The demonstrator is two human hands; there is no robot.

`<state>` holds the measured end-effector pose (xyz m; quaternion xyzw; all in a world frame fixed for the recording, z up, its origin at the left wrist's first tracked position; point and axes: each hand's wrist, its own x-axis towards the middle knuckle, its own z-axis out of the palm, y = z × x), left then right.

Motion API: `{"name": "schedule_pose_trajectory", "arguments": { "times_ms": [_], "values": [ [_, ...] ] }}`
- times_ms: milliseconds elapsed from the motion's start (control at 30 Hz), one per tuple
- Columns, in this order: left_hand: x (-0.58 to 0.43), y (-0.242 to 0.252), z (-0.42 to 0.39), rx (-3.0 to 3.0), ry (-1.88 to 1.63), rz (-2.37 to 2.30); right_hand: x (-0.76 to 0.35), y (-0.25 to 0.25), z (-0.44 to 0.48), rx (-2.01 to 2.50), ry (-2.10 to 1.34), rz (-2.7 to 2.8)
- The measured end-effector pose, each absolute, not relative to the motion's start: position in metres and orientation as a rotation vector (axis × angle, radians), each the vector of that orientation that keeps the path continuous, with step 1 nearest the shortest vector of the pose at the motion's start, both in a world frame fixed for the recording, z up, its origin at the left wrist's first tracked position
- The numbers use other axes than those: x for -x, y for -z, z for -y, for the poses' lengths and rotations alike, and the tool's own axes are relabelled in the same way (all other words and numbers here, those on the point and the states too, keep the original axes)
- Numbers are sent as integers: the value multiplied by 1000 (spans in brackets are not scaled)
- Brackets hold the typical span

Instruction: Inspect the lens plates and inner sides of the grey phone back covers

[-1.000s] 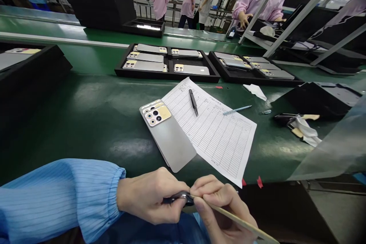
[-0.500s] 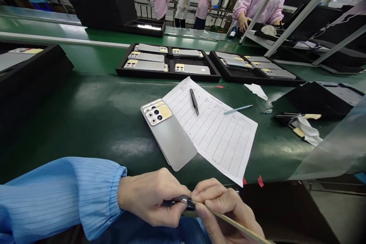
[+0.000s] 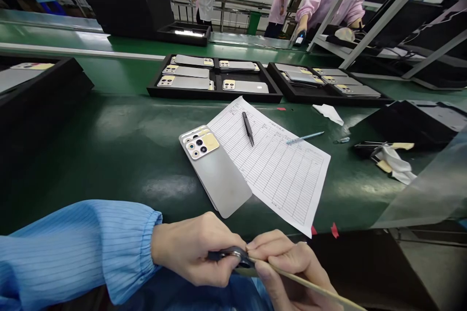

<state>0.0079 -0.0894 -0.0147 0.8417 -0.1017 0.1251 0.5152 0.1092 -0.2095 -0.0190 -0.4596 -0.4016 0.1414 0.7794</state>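
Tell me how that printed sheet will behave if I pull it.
The printed sheet looks like thin paper, so it is probably light and floppy. The dark pointed tool and blue pen lie on it and would likely ride along; the slim pen might roll. The phone covers seem to overlap its left edge, so it may drag there.

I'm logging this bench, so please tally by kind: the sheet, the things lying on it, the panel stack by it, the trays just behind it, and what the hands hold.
Sheet: 1
Tweezers: 1
Pen: 1
Panel stack: 1
Trays: 2
Dark item in left hand: 1
Thin panel in right hand: 1
Total: 8
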Motion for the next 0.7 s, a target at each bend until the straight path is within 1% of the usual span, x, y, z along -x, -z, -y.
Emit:
{"name": "schedule_pose_trajectory", "arguments": {
  "times_ms": [533, 700],
  "values": [
    [-10, 13, 90, -1999, -260, 202, -103, 18, 206, 1127, -128, 865],
    [-10, 14, 90, -1995, -221, 185, -102, 18, 204, 1112, -125, 845]
  ]
}}
